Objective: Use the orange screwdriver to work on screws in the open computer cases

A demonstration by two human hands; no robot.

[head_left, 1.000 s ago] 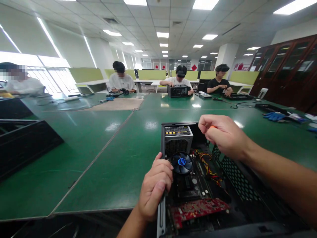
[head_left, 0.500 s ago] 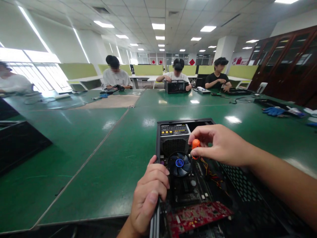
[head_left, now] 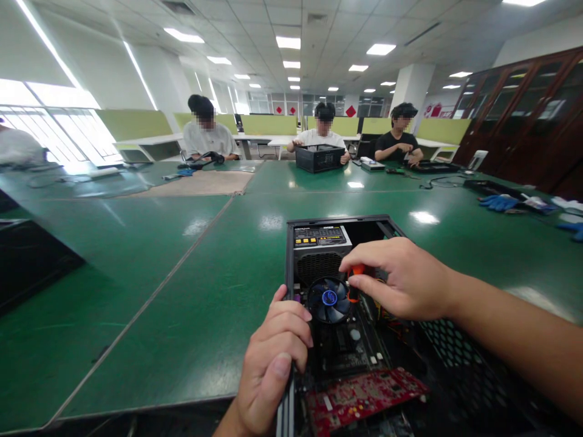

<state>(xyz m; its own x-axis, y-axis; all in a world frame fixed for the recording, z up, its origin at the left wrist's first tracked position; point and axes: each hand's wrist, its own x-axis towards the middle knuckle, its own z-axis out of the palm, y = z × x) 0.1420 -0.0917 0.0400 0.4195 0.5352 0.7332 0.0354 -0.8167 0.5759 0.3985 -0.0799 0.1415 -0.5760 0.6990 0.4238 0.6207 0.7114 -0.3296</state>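
On a dial centred on the fan's hub, twelve pointing away from the wearer, a long red circuit board [head_left: 368, 394] lies nearest, at five o'clock, inside an open black metal computer case [head_left: 339, 219]. At eight o'clock the left hand [head_left: 273, 352] has its fingers curled over the case's side wall, gripping it.

At the centre is a round black fan [head_left: 328, 298] with a blue hub. Just beside its rim, between two and three o'clock, stands a short orange-and-black tool handle [head_left: 358, 270], pinched between thumb and fingertips of the right hand [head_left: 401, 279]. Its long axis runs roughly upright, down into the case, leaning a little; whatever lies at its lower end is hidden. The right hand comes in from four o'clock and is the nearer one; the left is apart from the handle, across the fan.

At twelve o'clock, in the case's far corner, sits a boxy power supply [head_left: 319, 238] with a yellow-marked label. Beyond the case spreads a glossy green table [head_left: 159, 291], with blue fabric gloves [head_left: 501, 202] at two o'clock and a flat tan mat [head_left: 204, 183] between ten and eleven. Farthest, near twelve, a co-worker in a white shirt [head_left: 323, 138] holds a black box-shaped case [head_left: 321, 159].
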